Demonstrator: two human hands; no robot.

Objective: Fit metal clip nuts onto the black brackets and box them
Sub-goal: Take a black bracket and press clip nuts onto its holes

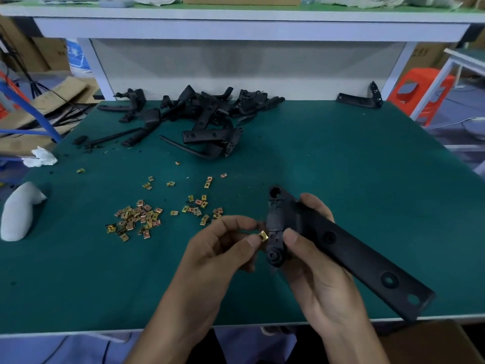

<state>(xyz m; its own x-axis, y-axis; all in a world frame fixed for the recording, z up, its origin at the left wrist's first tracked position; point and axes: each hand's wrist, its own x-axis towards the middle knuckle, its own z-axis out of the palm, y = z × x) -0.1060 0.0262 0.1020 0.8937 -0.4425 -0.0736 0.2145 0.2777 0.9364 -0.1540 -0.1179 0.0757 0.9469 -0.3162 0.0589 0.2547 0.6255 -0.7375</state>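
Note:
My right hand [315, 256] grips a long black bracket [362, 258] above the table's front edge, its flat arm with holes slanting down to the right. My left hand [223, 245] pinches a small brass-coloured clip nut [263, 235] between thumb and forefinger, pressed against the left side of the bracket's thick end. Several loose clip nuts [139, 219] lie scattered on the green mat to the left. A pile of black brackets [204, 116] sits at the back of the table.
A single black bracket [362, 98] lies at the back right. A grey glove-like object [18, 211] and crumpled white paper [39, 157] rest at the left edge. A brown cardboard box [425, 342] corner shows below the table at bottom right. An orange stool [420, 90] stands beyond the right edge.

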